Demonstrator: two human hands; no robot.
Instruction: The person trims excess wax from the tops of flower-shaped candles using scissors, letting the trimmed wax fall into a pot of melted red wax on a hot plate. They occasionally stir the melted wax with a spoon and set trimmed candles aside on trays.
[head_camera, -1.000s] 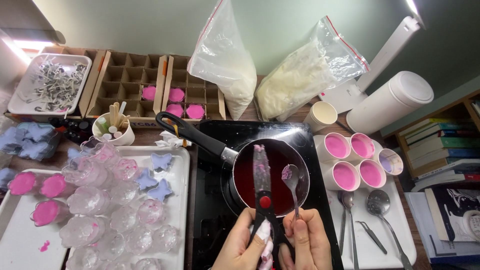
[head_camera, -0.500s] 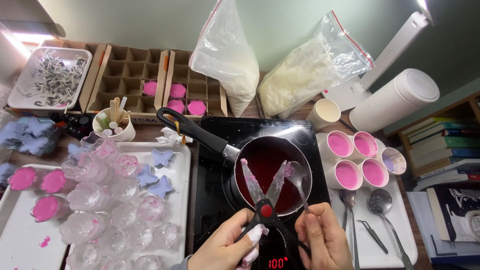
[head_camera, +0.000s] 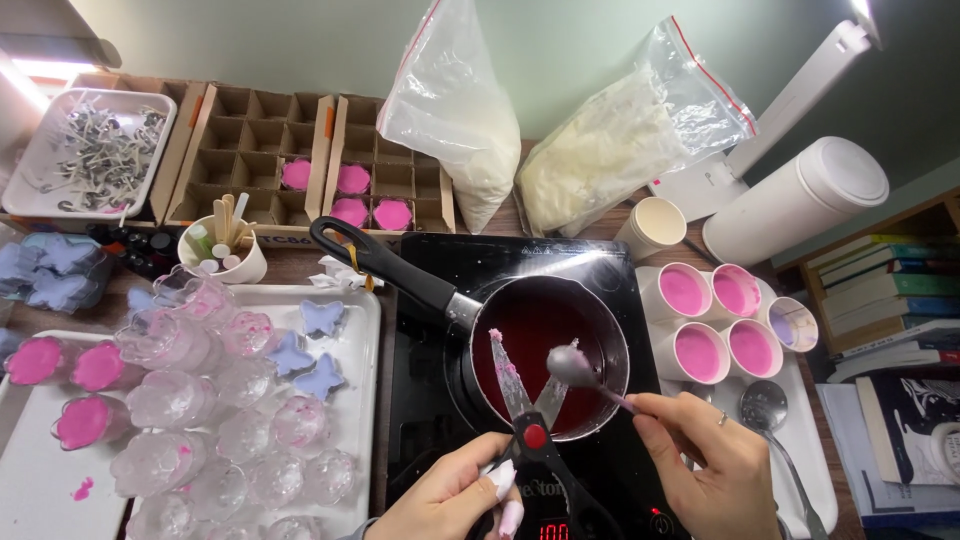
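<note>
A small black-handled pot (head_camera: 590, 320) of dark red liquid stands on a black induction hob (head_camera: 420, 420). My left hand (head_camera: 450, 500) grips black scissors (head_camera: 525, 425) with a red pivot, blades apart over the pot, pink residue on the left blade. My right hand (head_camera: 700, 470) holds a small spoon (head_camera: 572, 365) by its stem, its bowl touching the scissors' right blade above the liquid.
Pink-filled white cups (head_camera: 715, 320) and metal spoons (head_camera: 765, 405) lie on the right tray. The left white tray (head_camera: 355, 330) holds clear flower moulds (head_camera: 200, 400) and blue shapes. Behind stand cardboard dividers (head_camera: 300, 160), two bags of white flakes (head_camera: 620, 140), a stick cup (head_camera: 225, 250).
The scissors went from shut to open blades above the pot. My right hand shifted right and brought the spoon bowl against the right blade. The view dropped lower.
</note>
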